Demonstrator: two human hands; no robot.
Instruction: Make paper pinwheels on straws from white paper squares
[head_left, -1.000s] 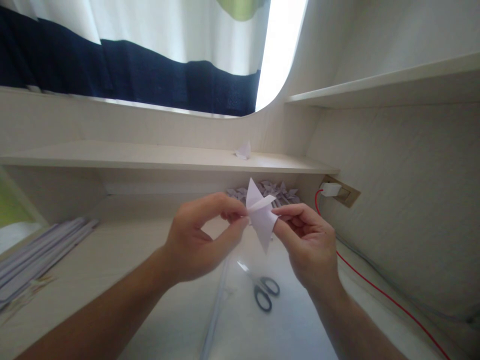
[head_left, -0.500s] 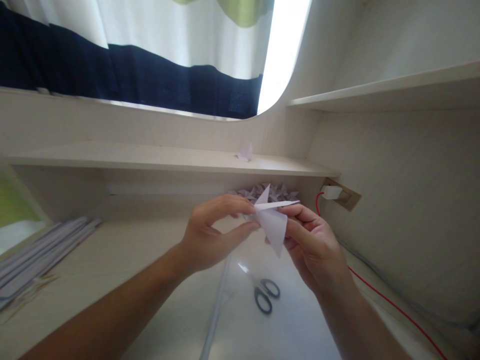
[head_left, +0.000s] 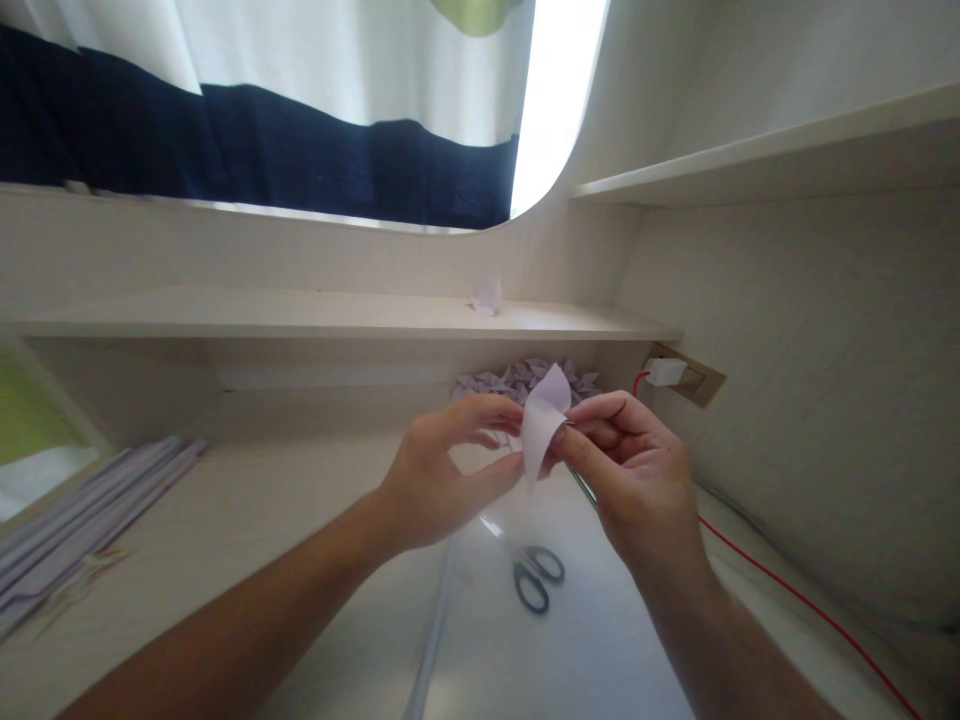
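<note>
head view: both hands meet above the desk [head_left: 247,520], lifted so the small folded white paper [head_left: 541,420] hangs free between them for working. left hand [head_left: 442,475] pinches its lower edge between thumb and fingertips; right hand [head_left: 634,470] grips the other side, fingers closed on it. below the fingers lie scissors [head_left: 536,578]; just beyond them sits a pile of folded paper pieces [head_left: 517,378], under the shelf [head_left: 300,312].

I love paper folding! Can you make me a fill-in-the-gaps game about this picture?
1. Both hands pinch a folded piece of white ____.
2. On the desk below the hands lies a pair of ____.
3. The cable running from the wall plug is ____.

Missing words: paper; scissors; red.
</note>
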